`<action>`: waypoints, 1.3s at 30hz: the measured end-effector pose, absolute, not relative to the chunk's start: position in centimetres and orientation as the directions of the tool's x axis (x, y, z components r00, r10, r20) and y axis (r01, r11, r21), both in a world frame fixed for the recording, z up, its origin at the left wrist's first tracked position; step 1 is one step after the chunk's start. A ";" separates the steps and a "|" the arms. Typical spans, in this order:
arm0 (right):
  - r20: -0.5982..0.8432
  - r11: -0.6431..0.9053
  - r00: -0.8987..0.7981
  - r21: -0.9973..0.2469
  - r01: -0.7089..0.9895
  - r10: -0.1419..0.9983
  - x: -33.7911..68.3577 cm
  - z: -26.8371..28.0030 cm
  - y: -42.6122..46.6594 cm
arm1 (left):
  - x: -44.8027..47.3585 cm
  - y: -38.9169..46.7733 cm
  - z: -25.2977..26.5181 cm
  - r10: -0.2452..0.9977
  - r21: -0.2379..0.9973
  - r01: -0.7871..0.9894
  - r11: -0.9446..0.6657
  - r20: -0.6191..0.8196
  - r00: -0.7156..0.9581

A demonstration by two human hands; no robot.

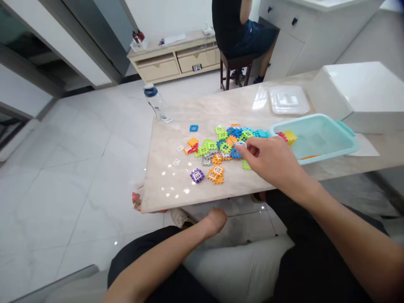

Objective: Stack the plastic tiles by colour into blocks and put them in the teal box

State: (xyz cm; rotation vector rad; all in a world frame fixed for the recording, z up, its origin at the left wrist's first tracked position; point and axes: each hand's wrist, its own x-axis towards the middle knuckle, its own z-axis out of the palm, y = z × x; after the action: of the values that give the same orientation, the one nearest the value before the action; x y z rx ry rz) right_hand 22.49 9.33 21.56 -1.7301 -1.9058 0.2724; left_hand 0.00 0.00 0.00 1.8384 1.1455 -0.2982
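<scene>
Between the thumb and finger of my right hand [268, 158] is a small white window piece [241, 144], pinched over the right side of a pile of plastic building tiles. Green tiles [208, 144], blue tiles [234, 132] and several orange and grey ones overlap there. A purple tile [197, 175] with a white window lies nearer the front edge, beside stacked orange tiles [217, 174]. Two loose white window frames [176, 162] lie to the left. My left hand [217, 219] hangs below the table edge over my lap, its fingers curled in and mostly hidden.
A pale teal bin [328, 145] holds yellow tiles [289, 137] at the right. Behind it are a clear lid [289, 100] and a white box [372, 88]. A water bottle [158, 105] stands at the far left corner. Beyond the table, a person [232, 29] sits on a stool.
</scene>
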 end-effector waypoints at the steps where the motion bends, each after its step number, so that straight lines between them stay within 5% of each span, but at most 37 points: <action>1: 0.256 0.147 -0.020 -0.488 0.860 0.966 22.5 21.1 9.3 | -0.1 0.0 1.2 0.572 0.581 0.797 -0.164 -0.603 0.557; 6: 0.201 0.081 0.008 -0.431 0.899 0.980 22.2 19.9 9.5 | -1.1 4.2 8.1 0.541 0.753 0.639 -0.157 -0.476 0.694; 9: 0.132 0.062 -0.014 -0.372 0.926 0.991 21.1 19.7 9.7 | -1.9 7.7 10.9 0.834 0.942 0.316 0.111 -0.261 0.487; 12: 0.044 0.087 -0.077 -0.352 0.932 0.996 19.1 19.3 9.6 | -3.0 10.0 11.7 0.918 0.972 0.107 0.208 -0.232 0.323; 17: -0.066 0.137 -0.186 -0.447 0.884 0.980 16.5 18.3 9.9 | -3.9 11.9 10.9 0.885 0.925 -0.129 0.357 -0.290 0.365; 30: -0.214 0.159 -0.259 -0.395 0.905 0.942 14.5 17.0 10.9 | -4.7 12.3 10.7 0.852 0.875 -0.284 0.391 -0.228 0.471; 39: -0.082 0.190 -0.262 -0.490 0.851 0.962 14.2 17.2 10.9 | -6.0 13.0 10.5 0.901 0.891 -0.281 0.356 -0.247 0.357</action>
State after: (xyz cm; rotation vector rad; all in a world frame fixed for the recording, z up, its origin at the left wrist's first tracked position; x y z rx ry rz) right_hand 14.22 10.88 17.25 -1.7362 -2.2221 0.6590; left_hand -6.01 12.96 10.46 0.8690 0.8678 0.9014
